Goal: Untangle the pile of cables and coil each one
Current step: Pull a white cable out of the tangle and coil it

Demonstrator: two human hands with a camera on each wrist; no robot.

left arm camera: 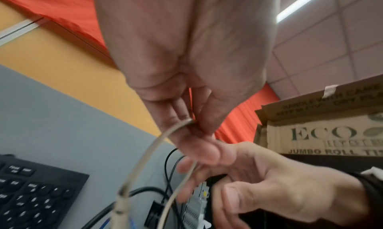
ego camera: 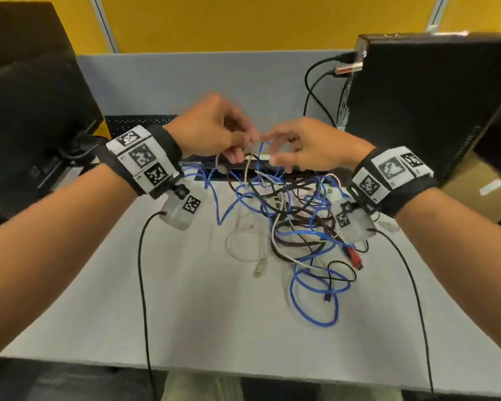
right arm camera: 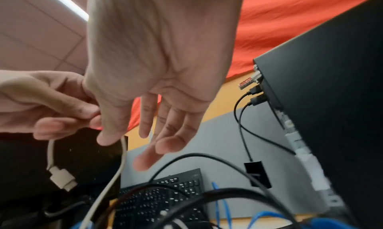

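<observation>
A tangled pile of blue, black, brown and white cables lies on the grey desk, right of centre. My left hand is raised over the pile's far side and pinches a beige-white cable between thumb and fingers. The cable's short end hangs down to a white connector. The long end drops into the pile. My right hand is close beside the left, fingers nearly straight. Its thumb touches the same cable.
A black computer tower with plugged-in leads stands at the right, a black monitor at the left, a black keyboard behind the hands. A pale coil and a red plug lie on the desk. A cardboard box sits beyond the tower.
</observation>
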